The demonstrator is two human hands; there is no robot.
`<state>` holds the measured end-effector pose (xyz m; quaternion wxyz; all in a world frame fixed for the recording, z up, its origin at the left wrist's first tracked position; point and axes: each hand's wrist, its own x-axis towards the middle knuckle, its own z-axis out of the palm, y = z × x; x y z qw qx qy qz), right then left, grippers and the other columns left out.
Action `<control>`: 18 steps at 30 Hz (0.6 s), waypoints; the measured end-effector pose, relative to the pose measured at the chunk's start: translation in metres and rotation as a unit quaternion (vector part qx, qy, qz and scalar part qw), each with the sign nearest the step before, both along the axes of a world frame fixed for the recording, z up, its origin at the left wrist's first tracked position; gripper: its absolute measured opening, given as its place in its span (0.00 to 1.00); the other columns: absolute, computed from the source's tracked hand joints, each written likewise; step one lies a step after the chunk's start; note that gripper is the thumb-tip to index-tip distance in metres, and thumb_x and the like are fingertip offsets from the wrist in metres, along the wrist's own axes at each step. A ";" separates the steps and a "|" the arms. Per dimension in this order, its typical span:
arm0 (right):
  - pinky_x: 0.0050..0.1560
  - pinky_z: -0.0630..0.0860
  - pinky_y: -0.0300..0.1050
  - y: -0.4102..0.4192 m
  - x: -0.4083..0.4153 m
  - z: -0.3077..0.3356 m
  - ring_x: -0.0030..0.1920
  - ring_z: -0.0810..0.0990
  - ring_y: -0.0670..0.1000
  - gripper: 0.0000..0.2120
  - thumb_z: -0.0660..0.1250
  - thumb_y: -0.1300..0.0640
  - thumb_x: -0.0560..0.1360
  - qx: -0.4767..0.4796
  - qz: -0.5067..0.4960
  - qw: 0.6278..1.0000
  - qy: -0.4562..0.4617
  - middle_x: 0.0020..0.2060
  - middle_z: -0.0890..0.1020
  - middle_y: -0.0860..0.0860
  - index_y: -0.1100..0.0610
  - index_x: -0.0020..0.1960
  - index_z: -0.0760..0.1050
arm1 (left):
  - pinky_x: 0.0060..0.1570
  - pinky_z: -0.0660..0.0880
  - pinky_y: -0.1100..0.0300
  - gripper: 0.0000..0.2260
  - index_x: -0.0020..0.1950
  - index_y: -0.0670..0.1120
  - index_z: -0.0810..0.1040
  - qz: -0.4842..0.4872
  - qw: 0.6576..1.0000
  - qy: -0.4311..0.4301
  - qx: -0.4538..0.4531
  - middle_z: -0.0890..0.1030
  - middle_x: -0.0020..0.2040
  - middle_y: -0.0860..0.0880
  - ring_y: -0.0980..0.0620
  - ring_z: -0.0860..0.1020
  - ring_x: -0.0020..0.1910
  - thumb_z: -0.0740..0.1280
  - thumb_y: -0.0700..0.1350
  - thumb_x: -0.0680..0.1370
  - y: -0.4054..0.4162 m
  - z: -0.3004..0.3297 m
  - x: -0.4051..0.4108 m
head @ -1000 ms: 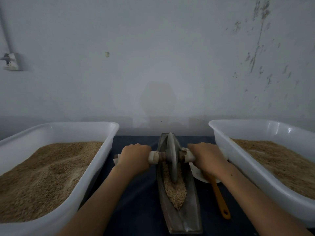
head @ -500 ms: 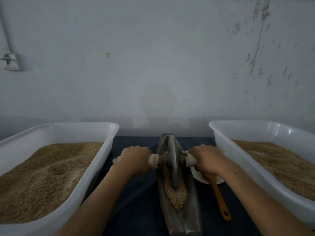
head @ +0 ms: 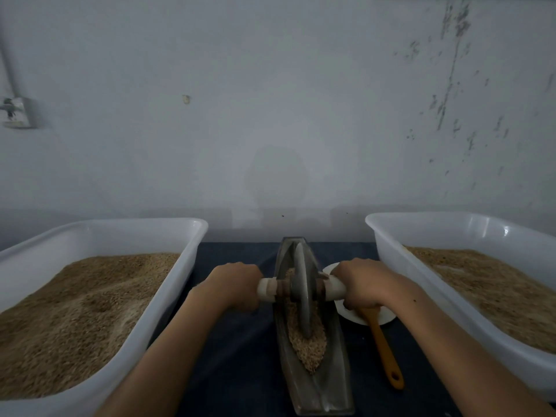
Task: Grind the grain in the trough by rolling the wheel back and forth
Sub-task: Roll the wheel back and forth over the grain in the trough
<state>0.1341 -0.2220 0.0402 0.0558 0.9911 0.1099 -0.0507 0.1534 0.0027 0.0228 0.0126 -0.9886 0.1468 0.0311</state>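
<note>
A narrow boat-shaped metal trough (head: 331, 392) lies lengthwise on the dark table in front of me. Brown grain (head: 310, 350) fills its middle. A thin grey grinding wheel (head: 302, 293) stands upright in the trough on the grain. A white-ended axle (head: 266, 289) runs through the wheel. My left hand (head: 234, 284) grips the left end of the axle. My right hand (head: 362, 284) grips the right end.
A large white tub (head: 192, 236) of grain stands at the left, another white tub (head: 379, 233) at the right. A white dish (head: 355, 317) and an orange-handled tool (head: 386, 356) lie right of the trough. A grey wall rises behind the table.
Both hands have drawn the axle and wheel toward me along the trough, from its far end to nearer its middle.
</note>
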 end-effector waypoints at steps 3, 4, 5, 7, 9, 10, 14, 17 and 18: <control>0.49 0.73 0.43 0.000 0.000 0.001 0.52 0.79 0.51 0.20 0.69 0.56 0.74 0.004 -0.008 1.000 0.024 0.54 0.79 0.53 0.54 0.64 0.73 | 0.50 0.73 0.56 0.14 0.57 0.49 0.75 0.004 1.000 0.003 0.004 0.80 0.52 0.49 0.51 0.77 0.49 0.71 0.48 0.73 -0.001 0.000 -0.001; 0.50 0.74 0.43 0.000 0.001 0.000 0.52 0.79 0.51 0.19 0.69 0.56 0.74 0.009 -0.010 1.000 0.023 0.55 0.79 0.53 0.54 0.64 0.73 | 0.49 0.73 0.57 0.13 0.56 0.49 0.75 0.004 1.000 -0.012 0.004 0.79 0.50 0.50 0.51 0.77 0.47 0.71 0.48 0.73 -0.002 -0.001 -0.001; 0.51 0.74 0.44 0.000 0.002 -0.002 0.53 0.79 0.51 0.18 0.68 0.56 0.74 0.014 -0.012 1.000 0.012 0.55 0.79 0.53 0.53 0.64 0.73 | 0.47 0.72 0.58 0.12 0.55 0.49 0.76 0.004 0.999 -0.032 0.003 0.79 0.49 0.50 0.52 0.76 0.45 0.70 0.48 0.73 -0.002 -0.002 0.000; 0.50 0.73 0.44 0.001 0.005 -0.007 0.52 0.79 0.52 0.15 0.67 0.58 0.75 0.017 -0.010 0.999 -0.040 0.54 0.80 0.52 0.52 0.61 0.73 | 0.45 0.70 0.59 0.09 0.53 0.50 0.75 0.008 0.996 -0.084 -0.001 0.79 0.48 0.51 0.53 0.75 0.43 0.68 0.47 0.74 -0.002 -0.005 0.000; 0.46 0.69 0.44 0.003 0.008 -0.014 0.53 0.78 0.53 0.12 0.65 0.59 0.75 0.020 -0.007 0.993 -0.118 0.53 0.80 0.51 0.51 0.58 0.73 | 0.43 0.69 0.59 0.07 0.52 0.51 0.75 0.010 0.990 -0.137 -0.012 0.80 0.48 0.51 0.52 0.77 0.45 0.66 0.48 0.75 -0.003 -0.009 0.001; 0.45 0.67 0.44 0.004 0.009 -0.018 0.53 0.78 0.53 0.11 0.64 0.59 0.75 0.024 -0.005 0.988 -0.154 0.52 0.80 0.51 0.50 0.56 0.73 | 0.42 0.68 0.59 0.06 0.52 0.52 0.74 0.012 0.987 -0.162 -0.018 0.79 0.48 0.52 0.52 0.77 0.45 0.66 0.48 0.75 -0.003 -0.012 0.001; 0.44 0.64 0.44 0.004 0.011 -0.023 0.52 0.79 0.54 0.09 0.63 0.59 0.75 0.036 0.005 0.979 -0.200 0.50 0.80 0.50 0.50 0.53 0.72 | 0.41 0.67 0.59 0.04 0.49 0.53 0.71 0.017 0.977 -0.208 -0.035 0.79 0.47 0.52 0.52 0.77 0.44 0.64 0.50 0.76 -0.003 -0.016 0.000; 0.45 0.67 0.44 0.002 0.011 -0.018 0.53 0.78 0.53 0.09 0.64 0.59 0.75 0.032 0.002 0.988 -0.152 0.52 0.80 0.51 0.50 0.54 0.73 | 0.42 0.67 0.59 0.05 0.51 0.51 0.73 0.009 0.982 -0.189 -0.018 0.79 0.48 0.51 0.51 0.78 0.47 0.65 0.48 0.76 -0.003 -0.013 0.000; 0.46 0.69 0.44 0.001 0.011 -0.015 0.52 0.78 0.53 0.10 0.64 0.59 0.74 0.029 0.002 0.991 -0.131 0.52 0.80 0.51 0.51 0.55 0.74 | 0.43 0.68 0.59 0.06 0.52 0.51 0.74 0.005 0.985 -0.171 -0.008 0.79 0.49 0.51 0.51 0.78 0.47 0.65 0.48 0.75 -0.003 -0.011 0.000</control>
